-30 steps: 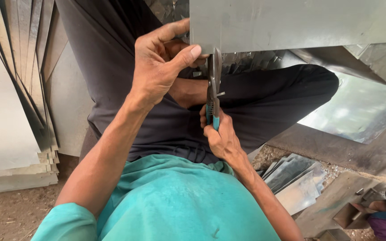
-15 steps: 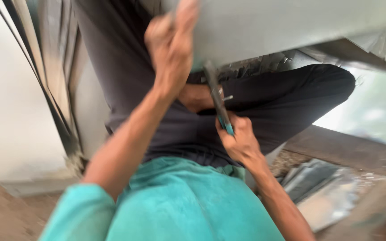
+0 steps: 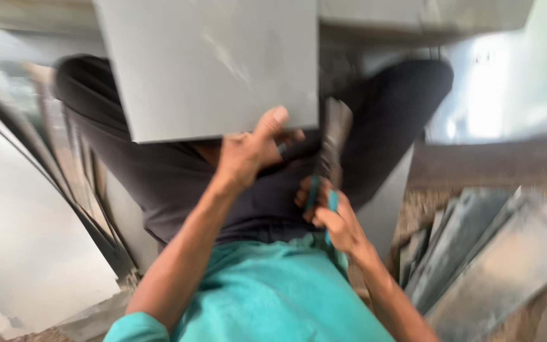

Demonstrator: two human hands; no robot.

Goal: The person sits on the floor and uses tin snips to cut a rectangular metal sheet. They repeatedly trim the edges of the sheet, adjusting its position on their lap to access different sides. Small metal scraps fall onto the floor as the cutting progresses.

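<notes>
left hand (image 3: 248,152) pinches the lower edge of a grey metal sheet (image 3: 210,63) held above the lap; right hand (image 3: 333,218) is closed around the teal handles of tin snips (image 3: 327,161), blades at the sheet's right corner; cut sheets (image 3: 476,259) lie at right.

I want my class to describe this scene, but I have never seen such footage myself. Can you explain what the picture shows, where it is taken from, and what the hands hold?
There is no machine here: a person works with two bare hands. The one picture comes from a camera worn on the person's head, looking down past a teal shirt and dark trousers. The picture is blurred. The left hand grips the lower edge of a flat grey metal sheet, thumb on its face. The right hand holds snips with teal handles, whose blades point up at the sheet's right edge. More metal sheets lean stacked at the left, and other pieces lie at the right on gritty ground.
</notes>
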